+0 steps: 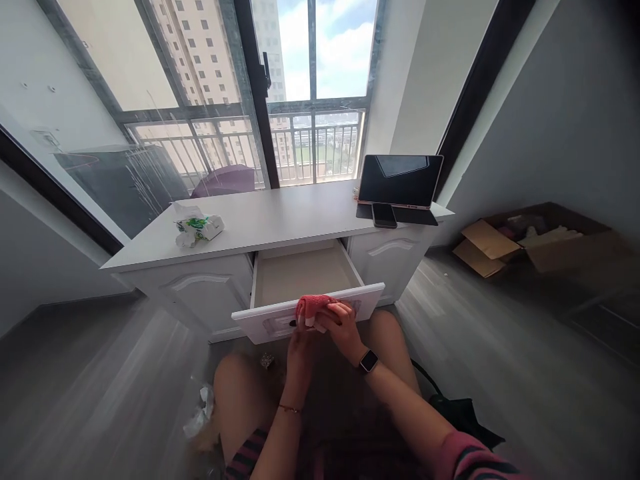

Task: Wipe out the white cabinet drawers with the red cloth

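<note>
A red cloth [314,305] is bunched over the top edge of the front panel of a pulled-out white drawer [260,320]. My right hand [341,324], with a watch on its wrist, has its fingers closed on the cloth from the right. Below the cloth's left side, my left hand [303,337] has its fingers bent up against it, partly hidden. A dark knob [293,323] shows on the panel just left of my left fingers. The drawer's inside shows a pale bottom.
On the white desk [285,217] are a tissue pack [200,228], a tablet [401,180] and a phone [384,215]. An open cardboard box [540,243] stands on the floor at right. My knees flank the drawer. Crumpled plastic [200,413] lies at lower left.
</note>
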`<state>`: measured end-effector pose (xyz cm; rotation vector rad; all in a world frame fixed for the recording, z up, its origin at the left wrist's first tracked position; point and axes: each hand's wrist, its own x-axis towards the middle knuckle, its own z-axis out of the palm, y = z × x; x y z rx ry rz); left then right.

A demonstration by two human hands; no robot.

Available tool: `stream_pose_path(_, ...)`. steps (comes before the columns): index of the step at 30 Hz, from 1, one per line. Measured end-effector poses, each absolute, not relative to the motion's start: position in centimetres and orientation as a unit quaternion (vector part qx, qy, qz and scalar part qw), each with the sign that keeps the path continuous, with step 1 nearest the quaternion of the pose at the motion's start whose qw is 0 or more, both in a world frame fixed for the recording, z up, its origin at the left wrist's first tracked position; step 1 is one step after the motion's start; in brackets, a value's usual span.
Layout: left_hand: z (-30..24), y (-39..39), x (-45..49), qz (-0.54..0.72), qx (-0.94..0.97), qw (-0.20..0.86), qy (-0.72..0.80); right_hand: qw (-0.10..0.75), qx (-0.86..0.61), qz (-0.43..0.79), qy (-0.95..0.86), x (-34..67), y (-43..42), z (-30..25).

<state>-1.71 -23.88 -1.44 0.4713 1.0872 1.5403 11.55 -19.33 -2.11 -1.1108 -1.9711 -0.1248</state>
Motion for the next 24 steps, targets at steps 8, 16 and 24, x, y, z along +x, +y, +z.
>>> stream_pose_path(8,-1.5,-23.0,-1.5,0.658,0.153,0.54,0.502,0.5,-0.627,-0.024,-0.598,15.2,-20.1,-3.2)
stream_pose_path(16,-1.2,-22.7,-1.1,0.658,0.133,0.535,0.513,0.557,-0.688,0.014,-0.465,10.9,-19.9,-6.9)
stream_pose_path(24,-0.2,-24.1,-1.3,0.658,0.09,0.6,0.445,0.463,-0.619,0.11,-0.625,5.2,-20.3,-9.1)
